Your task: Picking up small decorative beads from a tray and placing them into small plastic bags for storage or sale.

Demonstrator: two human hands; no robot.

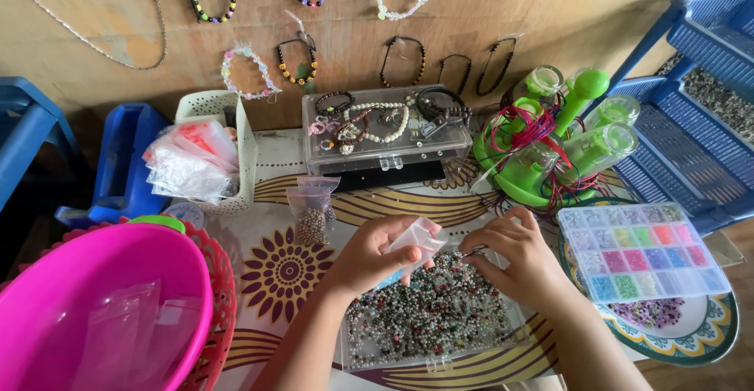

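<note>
Small clear plastic bag (418, 238): pinched in my left hand (375, 253), held just above the clear tray of mixed beads (428, 316). The bag sits between both hands, at about 3 o'clock from the left hand and 9 o'clock from the right hand (514, 261). Its long axis seems to run roughly 10 to 4 o'clock, mouth end toward the right hand; I cannot confirm whether the mouth is open.

Left hand: clamped on the bag, thumb over fingers. Right hand: fingers curled and pinched together near the bag's right edge; whether it holds a bead I cannot tell. Hands are close but not touching. The left hand is the nearer one, being in contact.

Bead tray lies at 6 o'clock under both hands, on a patterned tablecloth (287, 269).

Outward: a bag of metallic beads (312, 214) at 10 o'clock; a clear box of bracelets (385, 128) at 12; a green spool stand with red cord (554, 144) at 1; a compartment box of coloured beads (640, 253) at 3; a pink bowl (94, 305) at 9.
</note>
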